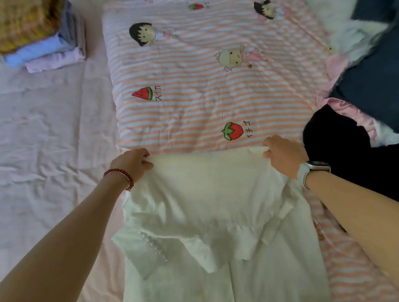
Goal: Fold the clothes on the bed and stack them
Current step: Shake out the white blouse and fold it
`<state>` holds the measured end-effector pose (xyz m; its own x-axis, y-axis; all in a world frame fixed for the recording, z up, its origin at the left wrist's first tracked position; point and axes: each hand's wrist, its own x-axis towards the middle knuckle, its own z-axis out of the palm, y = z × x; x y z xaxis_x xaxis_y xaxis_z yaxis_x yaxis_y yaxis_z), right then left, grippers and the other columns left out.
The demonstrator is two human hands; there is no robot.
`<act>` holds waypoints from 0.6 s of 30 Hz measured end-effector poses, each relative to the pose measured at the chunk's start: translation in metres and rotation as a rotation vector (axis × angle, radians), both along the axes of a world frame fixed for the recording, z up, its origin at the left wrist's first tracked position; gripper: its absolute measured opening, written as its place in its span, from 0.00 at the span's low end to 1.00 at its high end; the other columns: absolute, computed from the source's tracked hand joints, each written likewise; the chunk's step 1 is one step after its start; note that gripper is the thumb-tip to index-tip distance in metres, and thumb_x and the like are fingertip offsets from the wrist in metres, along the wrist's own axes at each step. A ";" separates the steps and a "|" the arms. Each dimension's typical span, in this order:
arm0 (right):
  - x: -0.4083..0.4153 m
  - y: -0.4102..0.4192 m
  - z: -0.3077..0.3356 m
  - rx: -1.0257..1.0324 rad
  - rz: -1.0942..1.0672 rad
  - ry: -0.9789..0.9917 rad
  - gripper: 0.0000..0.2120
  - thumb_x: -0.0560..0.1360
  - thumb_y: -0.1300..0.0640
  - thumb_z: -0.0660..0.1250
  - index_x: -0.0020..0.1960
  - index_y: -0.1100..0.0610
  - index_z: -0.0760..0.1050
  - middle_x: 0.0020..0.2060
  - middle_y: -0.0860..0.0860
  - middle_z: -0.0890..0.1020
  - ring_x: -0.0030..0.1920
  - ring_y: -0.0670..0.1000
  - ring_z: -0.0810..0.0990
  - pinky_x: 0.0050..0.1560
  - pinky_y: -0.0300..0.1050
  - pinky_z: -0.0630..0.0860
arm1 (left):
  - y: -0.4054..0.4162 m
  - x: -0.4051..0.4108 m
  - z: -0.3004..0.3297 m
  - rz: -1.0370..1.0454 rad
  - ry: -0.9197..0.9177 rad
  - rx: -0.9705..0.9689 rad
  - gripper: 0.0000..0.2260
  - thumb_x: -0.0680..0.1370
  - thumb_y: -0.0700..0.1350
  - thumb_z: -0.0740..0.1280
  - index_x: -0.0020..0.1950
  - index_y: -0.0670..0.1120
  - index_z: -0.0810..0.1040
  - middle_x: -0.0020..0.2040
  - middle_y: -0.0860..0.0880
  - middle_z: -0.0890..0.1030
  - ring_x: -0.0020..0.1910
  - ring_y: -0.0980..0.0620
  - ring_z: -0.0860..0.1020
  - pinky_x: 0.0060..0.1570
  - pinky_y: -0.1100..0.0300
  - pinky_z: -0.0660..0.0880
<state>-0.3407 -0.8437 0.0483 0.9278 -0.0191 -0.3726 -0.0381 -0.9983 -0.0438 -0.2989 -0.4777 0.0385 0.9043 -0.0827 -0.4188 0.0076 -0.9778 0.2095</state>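
Home bedroom: bed [43, 136] with cartoon-print striped quilt [201, 81]

Only readable text is on the striped quilt [204, 81]: katakana スイカ beside the watermelon print [142, 93], イチゴ beside the strawberry print [232, 131]. Small marks by the top strawberry too blurred to read.
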 end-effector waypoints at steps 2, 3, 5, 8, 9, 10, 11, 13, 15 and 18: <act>0.016 -0.002 0.015 -0.042 -0.010 -0.196 0.11 0.80 0.58 0.56 0.61 0.58 0.70 0.57 0.55 0.74 0.53 0.58 0.75 0.46 0.49 0.64 | -0.008 0.017 0.020 0.033 -0.199 -0.001 0.10 0.77 0.46 0.64 0.57 0.44 0.75 0.54 0.45 0.78 0.52 0.42 0.76 0.45 0.56 0.67; 0.022 -0.003 0.022 -0.052 -0.016 -0.288 0.11 0.80 0.58 0.57 0.60 0.59 0.71 0.56 0.56 0.74 0.54 0.59 0.74 0.48 0.50 0.64 | -0.012 0.023 0.030 0.031 -0.300 -0.009 0.10 0.77 0.45 0.64 0.56 0.43 0.75 0.53 0.44 0.78 0.51 0.41 0.76 0.44 0.54 0.67; 0.026 -0.003 0.034 -0.055 -0.026 -0.434 0.10 0.79 0.58 0.60 0.58 0.60 0.72 0.54 0.57 0.75 0.54 0.60 0.73 0.51 0.51 0.62 | -0.017 0.026 0.047 0.004 -0.479 -0.038 0.09 0.77 0.43 0.65 0.53 0.39 0.76 0.50 0.41 0.78 0.48 0.39 0.76 0.43 0.51 0.68; 0.010 -0.002 0.042 -0.034 0.021 -0.562 0.07 0.75 0.60 0.65 0.52 0.61 0.75 0.49 0.58 0.77 0.51 0.60 0.74 0.51 0.50 0.59 | -0.018 0.007 0.061 -0.080 -0.613 -0.089 0.06 0.75 0.39 0.67 0.48 0.37 0.77 0.45 0.38 0.78 0.44 0.38 0.76 0.42 0.49 0.69; -0.002 -0.001 0.044 -0.015 0.045 -0.597 0.06 0.74 0.61 0.66 0.50 0.62 0.75 0.47 0.58 0.78 0.49 0.60 0.76 0.51 0.49 0.58 | -0.015 -0.005 0.063 -0.119 -0.626 -0.107 0.05 0.74 0.38 0.68 0.46 0.36 0.78 0.44 0.38 0.78 0.43 0.37 0.76 0.41 0.48 0.70; -0.017 -0.001 0.044 0.009 0.065 -0.619 0.05 0.74 0.62 0.67 0.48 0.62 0.76 0.45 0.58 0.79 0.48 0.60 0.77 0.52 0.49 0.59 | -0.012 -0.020 0.062 -0.151 -0.624 -0.121 0.04 0.72 0.36 0.70 0.45 0.36 0.78 0.44 0.38 0.79 0.43 0.37 0.77 0.40 0.48 0.71; -0.033 -0.002 0.044 0.030 0.082 -0.632 0.04 0.73 0.62 0.67 0.46 0.62 0.76 0.43 0.58 0.80 0.46 0.60 0.78 0.53 0.50 0.59 | -0.007 -0.036 0.060 -0.178 -0.609 -0.124 0.05 0.69 0.34 0.71 0.43 0.36 0.78 0.45 0.38 0.80 0.43 0.36 0.78 0.39 0.47 0.72; -0.071 -0.004 0.038 0.046 0.143 -0.636 0.05 0.72 0.61 0.64 0.43 0.62 0.77 0.39 0.56 0.81 0.43 0.59 0.80 0.58 0.52 0.62 | 0.003 -0.070 0.050 -0.249 -0.560 -0.103 0.09 0.64 0.30 0.74 0.40 0.37 0.78 0.50 0.38 0.81 0.47 0.35 0.79 0.40 0.45 0.74; -0.109 -0.006 0.027 0.063 0.215 -0.595 0.05 0.71 0.62 0.62 0.41 0.63 0.76 0.38 0.56 0.80 0.42 0.59 0.81 0.60 0.55 0.63 | 0.011 -0.104 0.034 -0.359 -0.516 -0.104 0.08 0.64 0.30 0.72 0.37 0.38 0.76 0.55 0.38 0.80 0.53 0.35 0.78 0.44 0.44 0.76; -0.160 -0.006 0.005 0.076 0.244 -0.456 0.10 0.62 0.71 0.74 0.39 0.62 0.76 0.37 0.56 0.78 0.41 0.60 0.81 0.60 0.57 0.63 | 0.018 -0.150 0.012 -0.521 -0.469 -0.095 0.03 0.68 0.36 0.63 0.35 0.40 0.75 0.56 0.39 0.80 0.57 0.36 0.77 0.47 0.44 0.78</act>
